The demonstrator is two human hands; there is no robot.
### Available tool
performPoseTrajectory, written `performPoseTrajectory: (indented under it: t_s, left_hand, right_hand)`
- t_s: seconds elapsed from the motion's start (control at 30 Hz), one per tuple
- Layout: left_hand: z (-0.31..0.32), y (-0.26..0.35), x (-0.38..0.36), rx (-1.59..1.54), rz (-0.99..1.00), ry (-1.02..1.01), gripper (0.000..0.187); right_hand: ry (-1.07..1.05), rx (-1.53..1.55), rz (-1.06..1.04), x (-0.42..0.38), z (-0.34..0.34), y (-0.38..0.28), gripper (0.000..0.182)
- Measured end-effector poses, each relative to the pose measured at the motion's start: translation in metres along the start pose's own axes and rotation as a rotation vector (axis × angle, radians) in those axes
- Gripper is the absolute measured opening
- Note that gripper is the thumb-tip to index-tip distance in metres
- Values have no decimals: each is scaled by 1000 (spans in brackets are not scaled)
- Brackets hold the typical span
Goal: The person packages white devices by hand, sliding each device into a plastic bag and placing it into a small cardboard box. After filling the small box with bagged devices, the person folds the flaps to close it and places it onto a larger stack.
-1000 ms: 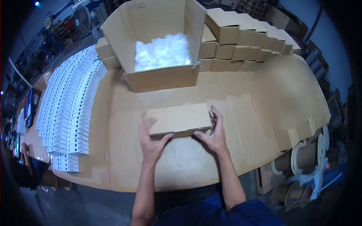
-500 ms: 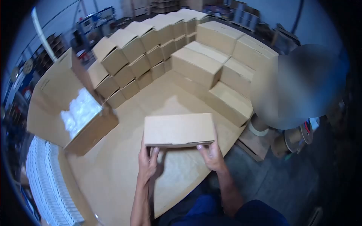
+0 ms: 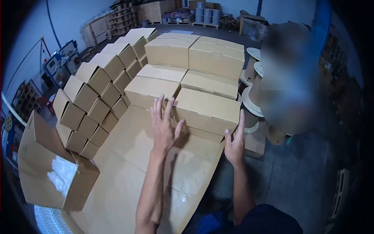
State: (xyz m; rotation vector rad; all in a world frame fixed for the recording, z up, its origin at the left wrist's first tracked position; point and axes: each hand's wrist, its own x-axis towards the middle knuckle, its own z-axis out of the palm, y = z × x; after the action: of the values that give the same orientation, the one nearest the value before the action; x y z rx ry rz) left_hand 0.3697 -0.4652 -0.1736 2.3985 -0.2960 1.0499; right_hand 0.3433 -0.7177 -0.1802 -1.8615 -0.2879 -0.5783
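Note:
A closed brown cardboard box (image 3: 206,109) rests on a lower box at the near right end of a stepped stack. My left hand (image 3: 163,126) lies flat with fingers spread against the box's left end. My right hand (image 3: 235,142) is open too, its fingers pressed to the box's right corner at the table edge. Neither hand grips anything. Behind it stand more closed boxes (image 3: 194,54) in rising tiers.
A curved wall of small boxes (image 3: 93,97) runs along the left. A large open carton (image 3: 78,187) with clear plastic bags (image 3: 60,175) sits near left. A person stands at right beside cardboard spools (image 3: 251,101). The cardboard-covered table (image 3: 132,175) lies below.
The box, held in both hands half a second ago, now sits on the stack at the right. Both hands have let go and press flat against its ends. My view turned right.

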Motion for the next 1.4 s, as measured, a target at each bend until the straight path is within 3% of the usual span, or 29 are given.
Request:
performPoseTrajectory:
  t_s: [0.07,0.33,0.43,0.47,0.53,0.63,0.73,0.77,0.87,0.97,1.03,1.2,1.3,1.4]
  left_hand:
    - [-14,-5,18,181,87,-123,73]
    - [-3,-28,27,-20,71,-112,63]
    - [-4,-29,27,-41,84,-130,63]
    - [-7,-30,26,-38,90,-135,63]
    - [-28,-23,27,-191,1,-196,66]
    - [-81,-29,16,-107,-90,-49,65]
    - [-144,-61,7,40,-143,247,55]
    - [-166,-75,7,55,-164,368,51]
    - [-225,-112,5,183,-376,683,47]
    - [-247,-159,10,51,-549,907,55]
    - [-255,-179,14,-110,-689,987,66]
    - [-256,-237,5,-273,-756,769,79]
    - [-251,-216,14,-180,-849,757,74]
    - [-257,-211,6,-259,-672,694,67]
  right_hand:
    - [27,-80,-69,4,2,5,71]
    - [65,-108,-32,11,10,6,68]
    - [50,39,99,11,9,-7,67]
    - [40,-68,29,12,6,-2,70]
    - [188,-565,-173,11,12,-19,72]
    - [323,-163,-197,12,48,-66,67]
    - [27,-110,-309,21,95,-110,60]
    - [77,-362,-423,25,109,-130,54]
    - [-177,262,-373,45,169,-158,50]
    - [-676,796,-197,57,262,-199,47]
    - [-801,774,-222,65,324,-215,59]
    - [-831,450,-295,73,393,-258,74]
    - [-831,387,-351,70,398,-267,75]
    - [-841,507,-326,67,397,-273,75]
